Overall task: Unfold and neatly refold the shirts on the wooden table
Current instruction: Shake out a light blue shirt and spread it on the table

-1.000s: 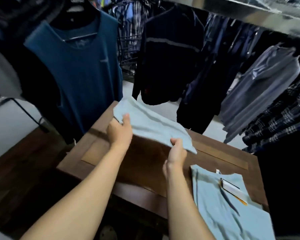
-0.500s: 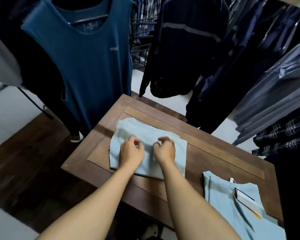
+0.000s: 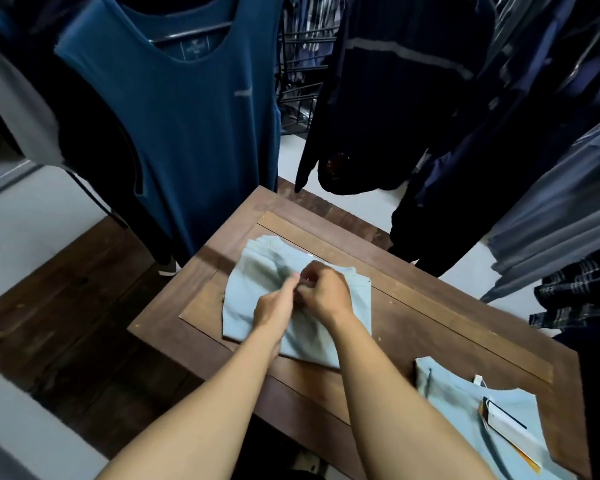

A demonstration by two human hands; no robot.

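While atop table [image 3: 430, 323], shirt [image 3: 253, 289] (folded) lengthwise along it.

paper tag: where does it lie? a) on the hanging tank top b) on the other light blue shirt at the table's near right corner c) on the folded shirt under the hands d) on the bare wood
B: the paper tag lies on the light blue shirt at the near right corner of the table, apart from the folded shirt that the left hand and right hand pinch.
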